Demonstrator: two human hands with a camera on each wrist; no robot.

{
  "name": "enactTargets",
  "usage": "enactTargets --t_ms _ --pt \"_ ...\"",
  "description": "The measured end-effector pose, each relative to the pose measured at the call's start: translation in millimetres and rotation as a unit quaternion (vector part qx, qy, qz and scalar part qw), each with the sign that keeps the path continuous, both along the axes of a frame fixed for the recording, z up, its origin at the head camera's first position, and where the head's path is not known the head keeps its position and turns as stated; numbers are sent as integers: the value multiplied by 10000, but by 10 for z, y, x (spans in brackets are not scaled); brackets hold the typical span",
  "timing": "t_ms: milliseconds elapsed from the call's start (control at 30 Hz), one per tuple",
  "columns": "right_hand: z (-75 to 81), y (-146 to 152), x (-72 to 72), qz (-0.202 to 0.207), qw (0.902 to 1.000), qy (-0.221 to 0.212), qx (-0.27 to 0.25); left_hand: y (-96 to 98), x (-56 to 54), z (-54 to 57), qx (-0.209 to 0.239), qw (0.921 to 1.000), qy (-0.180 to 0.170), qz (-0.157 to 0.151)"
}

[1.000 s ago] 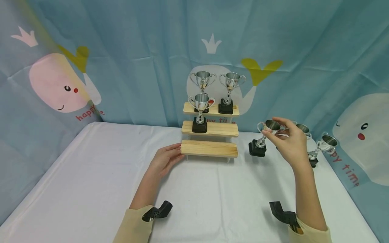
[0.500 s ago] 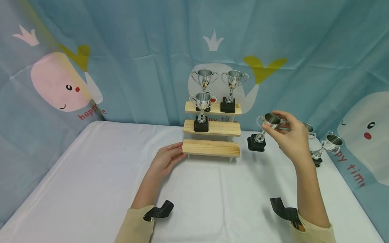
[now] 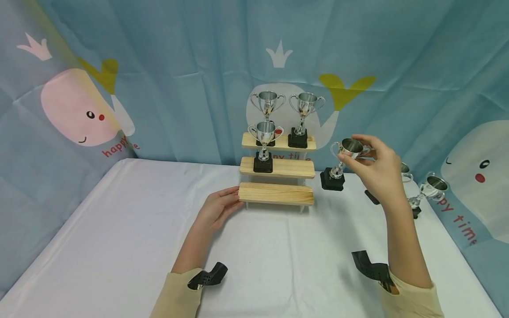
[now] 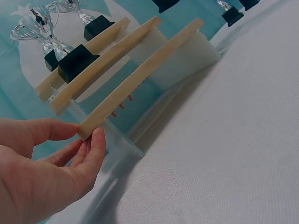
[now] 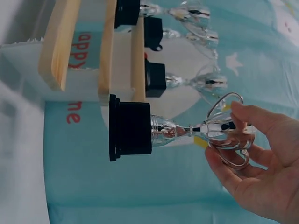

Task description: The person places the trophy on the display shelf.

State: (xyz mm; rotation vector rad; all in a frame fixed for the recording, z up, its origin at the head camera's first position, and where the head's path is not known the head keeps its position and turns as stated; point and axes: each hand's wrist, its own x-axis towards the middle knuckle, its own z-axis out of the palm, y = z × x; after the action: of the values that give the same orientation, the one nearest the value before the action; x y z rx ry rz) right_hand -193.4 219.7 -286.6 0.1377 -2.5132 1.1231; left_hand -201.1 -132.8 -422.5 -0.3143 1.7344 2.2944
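Note:
A silver trophy cup on a black base (image 3: pixel 332 179) hangs in the air right of a three-step wooden display rack (image 3: pixel 277 193). My right hand (image 3: pixel 375 172) holds it by the cup, thumb and fingers about the bowl, as the right wrist view shows. My left hand (image 3: pixel 218 207) pinches the left end of the rack's lowest step (image 4: pixel 140 77) between thumb and fingers. On the middle step, at its left, stands one trophy (image 3: pixel 263 164). Two more, a left trophy (image 3: pixel 268 100) and a right trophy (image 3: pixel 299 137), are on the top step; the left one is partly hidden.
Right of my right hand, a trophy (image 3: pixel 431 187) stands near the table's right edge, and another trophy (image 3: pixel 404 170) is mostly hidden behind the hand. White cloth covers the table (image 3: pixel 119 247). A blue printed curtain (image 3: pixel 179 88) hangs behind and at both sides.
My right hand has raised the trophy a little and brought it slightly left, closer to the rack. The left hand keeps its hold on the lowest step. The head view has shifted slightly.

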Motion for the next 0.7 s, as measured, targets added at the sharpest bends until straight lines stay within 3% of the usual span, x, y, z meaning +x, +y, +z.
enactTargets --t_ms 700 --pt "159 -213 -152 274 9996 90 61 0 0 -6 0 10000 20 -21"
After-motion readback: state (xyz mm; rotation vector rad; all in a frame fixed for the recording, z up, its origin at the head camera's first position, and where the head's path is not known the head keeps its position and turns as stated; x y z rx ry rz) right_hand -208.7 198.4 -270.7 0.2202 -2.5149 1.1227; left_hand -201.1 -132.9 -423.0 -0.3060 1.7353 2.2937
